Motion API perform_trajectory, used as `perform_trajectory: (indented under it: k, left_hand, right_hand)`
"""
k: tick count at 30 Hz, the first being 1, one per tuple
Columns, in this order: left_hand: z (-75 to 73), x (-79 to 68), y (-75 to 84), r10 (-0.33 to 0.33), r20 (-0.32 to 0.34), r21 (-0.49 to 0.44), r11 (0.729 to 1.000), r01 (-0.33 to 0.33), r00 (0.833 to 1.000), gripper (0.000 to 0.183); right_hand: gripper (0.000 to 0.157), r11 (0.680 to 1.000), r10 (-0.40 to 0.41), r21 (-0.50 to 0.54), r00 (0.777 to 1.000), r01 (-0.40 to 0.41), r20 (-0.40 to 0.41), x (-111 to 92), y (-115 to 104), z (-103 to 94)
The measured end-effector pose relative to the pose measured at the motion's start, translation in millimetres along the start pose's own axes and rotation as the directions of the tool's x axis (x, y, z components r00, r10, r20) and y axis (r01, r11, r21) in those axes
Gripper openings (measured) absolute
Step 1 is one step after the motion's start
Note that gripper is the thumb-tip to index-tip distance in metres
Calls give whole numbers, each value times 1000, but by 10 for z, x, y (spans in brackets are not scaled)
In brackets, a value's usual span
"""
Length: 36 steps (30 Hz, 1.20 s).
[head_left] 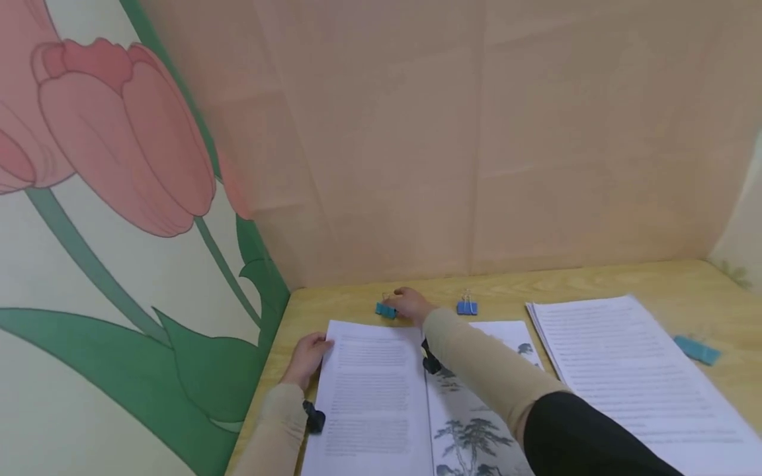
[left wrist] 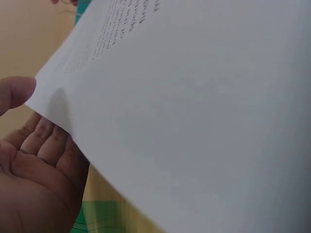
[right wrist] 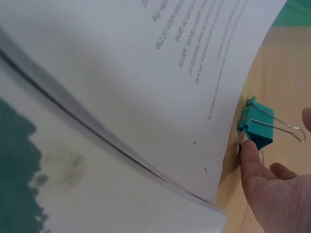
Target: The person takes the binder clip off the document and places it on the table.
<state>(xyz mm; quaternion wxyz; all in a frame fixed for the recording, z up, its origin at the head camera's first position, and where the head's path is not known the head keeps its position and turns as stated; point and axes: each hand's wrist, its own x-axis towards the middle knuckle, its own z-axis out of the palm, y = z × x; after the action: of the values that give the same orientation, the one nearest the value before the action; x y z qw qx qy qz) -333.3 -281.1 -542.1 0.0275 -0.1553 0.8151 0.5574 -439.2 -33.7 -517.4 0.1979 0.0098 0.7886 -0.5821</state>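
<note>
My left hand (head_left: 306,359) grips the upper left edge of the printed sheets (head_left: 375,396). In the left wrist view the thumb (left wrist: 19,92) lies over the paper's corner and the other fingers are beneath it. At the sheets' far edge, my right hand (head_left: 409,305) is at a teal binder clip (head_left: 386,310). The right wrist view shows the index fingertip (right wrist: 250,149) right at the body of this clip (right wrist: 260,127), with the thumb apart at the frame edge near a wire handle. Beside the sheets lies a page with ink-drawn trees (head_left: 476,436), partly under my right arm.
A blue binder clip (head_left: 467,308) stands further right along the back of the wooden table (head_left: 506,291). On the right lie another stack of printed paper (head_left: 631,370) and a teal clip (head_left: 696,350). A tan covered wall (head_left: 476,145) closes off the back; a tulip-painted wall (head_left: 119,132) is at left.
</note>
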Motion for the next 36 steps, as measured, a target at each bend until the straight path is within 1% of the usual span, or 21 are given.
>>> perform_trajectory:
  k: [5,6,10,13,17,18,19,22,23,26,28,30,32,34,35,36]
  left_hand:
    - [50,38,43,-31,38,-6,999,32,999,37]
    - [62,47,61,-42,49,-8,999,42,998,40]
    - [50,27,123,-43,114,13,999,42,993,51]
    - [5,17,166,-6,145,33,999,1,989,57]
    - [-81,69,256,46,136,48,997,-53,990,61]
    - [-102,88,282,54,128,49,997,-61,990,61]
    - [-121,106,303,55,118,56,996,-62,991,61]
    - [-161,150,335,35,95,78,996,-43,995,62]
    - [-161,160,340,24,82,89,995,-32,996,63]
    - [-151,175,340,4,47,116,993,-10,999,64]
    - [-145,173,347,21,24,141,990,-24,999,65]
    - [-156,166,362,49,10,171,984,-50,999,65]
    - [-184,156,389,76,-5,205,976,-74,997,66]
    - [-215,157,418,94,-17,224,971,-88,995,68]
    - [-229,161,433,101,-22,235,968,-93,995,69]
    - [-242,167,445,108,-26,249,963,-99,994,69]
  right_hand:
    - [66,1000,5,-31,1000,-5,-21,-3,-7,-47]
    - [66,999,-2,-41,1000,1,-18,-1,-7,-63]
    - [65,993,-43,-107,999,44,13,-12,13,-129]
    - [64,986,-83,-138,995,89,48,-30,27,-189]
    - [61,960,-154,-228,986,164,64,-45,-48,-331]
    - [60,947,-175,-263,982,186,66,-58,-84,-384]
    - [59,924,-208,-314,976,217,64,-67,-116,-444]
    - [58,864,-260,-426,962,268,77,-112,-194,-648]
    - [58,836,-284,-467,956,287,79,-104,-185,-724]
    - [59,773,-317,-551,944,315,95,-146,-163,-966]
    - [59,727,-358,-593,928,347,104,-178,-123,-1130]
    - [57,685,-395,-626,912,373,111,-262,-98,-1286]
    - [55,622,-467,-659,876,423,121,-323,-42,-1428]
    - [55,580,-505,-684,854,442,123,-400,8,-1560]
    - [55,567,-517,-691,847,447,123,-443,35,-1624]
    - [55,559,-521,-700,845,445,121,-478,64,-1690]
